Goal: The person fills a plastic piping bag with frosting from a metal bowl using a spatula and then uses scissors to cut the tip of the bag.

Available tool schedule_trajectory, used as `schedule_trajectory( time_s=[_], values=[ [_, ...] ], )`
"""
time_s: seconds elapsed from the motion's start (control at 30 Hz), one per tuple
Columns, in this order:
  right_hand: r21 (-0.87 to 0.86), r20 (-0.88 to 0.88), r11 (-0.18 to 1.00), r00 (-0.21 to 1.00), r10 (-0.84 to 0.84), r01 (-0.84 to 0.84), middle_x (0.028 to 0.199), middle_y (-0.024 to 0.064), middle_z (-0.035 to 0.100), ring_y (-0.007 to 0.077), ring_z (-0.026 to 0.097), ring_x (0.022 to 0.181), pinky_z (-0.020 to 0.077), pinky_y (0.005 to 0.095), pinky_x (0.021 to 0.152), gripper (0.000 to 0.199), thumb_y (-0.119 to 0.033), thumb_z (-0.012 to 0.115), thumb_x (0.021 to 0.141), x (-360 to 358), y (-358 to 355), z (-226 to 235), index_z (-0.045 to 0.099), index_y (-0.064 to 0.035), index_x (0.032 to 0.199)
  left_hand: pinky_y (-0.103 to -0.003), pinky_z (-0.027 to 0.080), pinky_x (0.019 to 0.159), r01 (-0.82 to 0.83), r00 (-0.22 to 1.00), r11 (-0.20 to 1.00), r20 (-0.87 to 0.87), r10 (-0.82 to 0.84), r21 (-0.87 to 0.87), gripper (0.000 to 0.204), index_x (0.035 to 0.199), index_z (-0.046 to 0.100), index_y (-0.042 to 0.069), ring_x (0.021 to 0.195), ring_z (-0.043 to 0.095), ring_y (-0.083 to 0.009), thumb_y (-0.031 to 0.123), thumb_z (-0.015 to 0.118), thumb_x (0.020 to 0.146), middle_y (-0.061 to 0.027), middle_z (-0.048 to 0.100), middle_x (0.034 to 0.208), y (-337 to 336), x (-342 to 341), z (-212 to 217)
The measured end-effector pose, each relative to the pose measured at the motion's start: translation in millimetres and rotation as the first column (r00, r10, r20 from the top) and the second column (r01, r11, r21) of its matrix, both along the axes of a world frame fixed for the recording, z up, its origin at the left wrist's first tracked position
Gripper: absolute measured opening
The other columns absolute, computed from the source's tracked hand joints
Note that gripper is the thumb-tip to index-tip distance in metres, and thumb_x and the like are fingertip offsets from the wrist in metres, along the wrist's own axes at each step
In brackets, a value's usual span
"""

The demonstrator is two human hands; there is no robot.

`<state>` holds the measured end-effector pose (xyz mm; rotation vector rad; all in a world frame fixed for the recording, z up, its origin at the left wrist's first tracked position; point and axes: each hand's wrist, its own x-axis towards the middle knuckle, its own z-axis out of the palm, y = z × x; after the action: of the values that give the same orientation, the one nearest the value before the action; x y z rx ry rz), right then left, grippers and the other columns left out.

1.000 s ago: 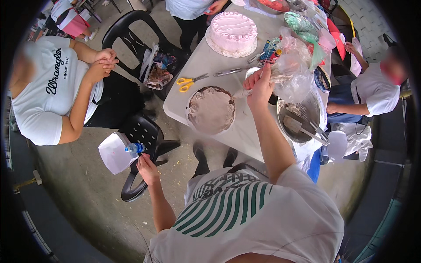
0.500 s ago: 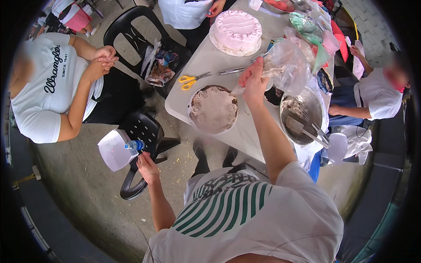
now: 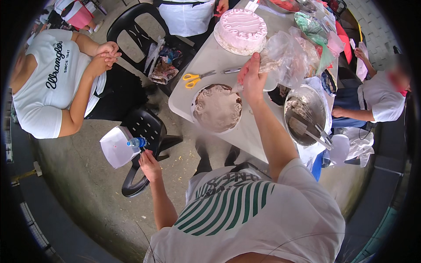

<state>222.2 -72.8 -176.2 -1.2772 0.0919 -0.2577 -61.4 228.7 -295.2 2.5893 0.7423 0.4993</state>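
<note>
My right hand (image 3: pixel 253 83) grips a clear plastic piping bag (image 3: pixel 269 65) with brownish cream inside. Its tip is at the right rim of a round cake (image 3: pixel 215 111) coated in light brown frosting. Piped swirls sit along that cake's upper and side edges, and darker brown shows at parts of the rim. Low on the left, my left hand (image 3: pixel 150 166) is closed, its fingers pinched by a black plastic chair (image 3: pixel 151 129); what they hold, if anything, is too small to make out. Just past the fingertips lie a small blue-labelled bottle (image 3: pixel 137 142) and a white box (image 3: pixel 115 147).
A pink frosted cake (image 3: pixel 242 30) stands farther back on the table (image 3: pixel 193 98). Yellow-handled scissors (image 3: pixel 193 80) lie beside the brown cake. At right, a metal bowl (image 3: pixel 307 98) holds cream, a whisk and spatulas. Other people sit left and right; another is at the back.
The view has shifted slightly, moving the table and cakes a little rightward. My right hand still holds the piping bag at the cake's right rim; my left hand stays by the chair.
</note>
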Motion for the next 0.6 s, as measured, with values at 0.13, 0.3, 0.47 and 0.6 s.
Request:
schedule_trajectory(
  time_s=[0.13, 0.3, 0.47, 0.6],
  values=[
    [-0.005, -0.011, 1.0, 1.0, -0.023, 0.023, 0.046, 0.0021, 0.036, 0.0125, 0.036, 0.037, 0.0291, 0.0291, 0.036, 0.052, -0.044, 0.043, 0.099, 2.1, 1.5, 0.7, 0.036, -0.0096, 0.061, -0.045, 0.044, 0.071, 0.017, 1.0, 0.999, 0.026, -0.018, 0.03, 0.03, 0.081, 0.057, 0.0, 0.074, 0.058, -0.0358, 0.019, 0.043, 0.099, -0.0156, 0.062, 0.078, 0.9, -0.5, -0.9],
    [-0.039, 0.008, 0.998, 0.999, -0.052, 0.052, 0.046, 0.0013, 0.036, 0.0118, 0.036, 0.037, 0.0279, 0.0289, 0.036, 0.051, -0.042, 0.043, 0.1, -0.2, -4.6, -3.0, 0.037, -0.0099, 0.061, -0.044, 0.043, 0.072, 0.012, 1.0, 1.0, 0.014, -0.012, 0.021, 0.027, 0.081, 0.056, 0.0, 0.075, 0.058, -0.0355, 0.016, 0.043, 0.098, -0.0144, 0.061, 0.077, -0.4, 0.3, -1.1],
    [-0.019, 0.029, 0.999, 0.999, -0.027, 0.027, 0.049, -0.0004, 0.038, 0.0093, 0.038, 0.04, 0.0286, 0.0265, 0.037, 0.047, -0.038, 0.044, 0.1, -4.2, -10.8, -6.3, 0.04, -0.0092, 0.063, -0.044, 0.043, 0.07, 0.016, 1.0, 1.0, 0.016, -0.016, 0.021, 0.027, 0.08, 0.056, 0.0, 0.073, 0.058, -0.0352, 0.015, 0.043, 0.098, -0.014, 0.061, 0.076, 0.8, 0.0, -2.0],
    [0.009, 0.042, 1.0, 0.999, -0.008, 0.008, 0.055, -0.0029, 0.042, 0.0058, 0.038, 0.045, 0.0292, 0.0236, 0.039, 0.04, -0.032, 0.047, 0.1, -9.0, -9.9, -7.2, 0.043, -0.0089, 0.068, -0.044, 0.043, 0.07, 0.014, 1.0, 1.0, 0.026, -0.015, 0.018, 0.027, 0.08, 0.056, 0.0, 0.072, 0.058, -0.0349, 0.015, 0.044, 0.098, -0.0139, 0.061, 0.076, 0.2, -0.2, -2.2]
  ],
)
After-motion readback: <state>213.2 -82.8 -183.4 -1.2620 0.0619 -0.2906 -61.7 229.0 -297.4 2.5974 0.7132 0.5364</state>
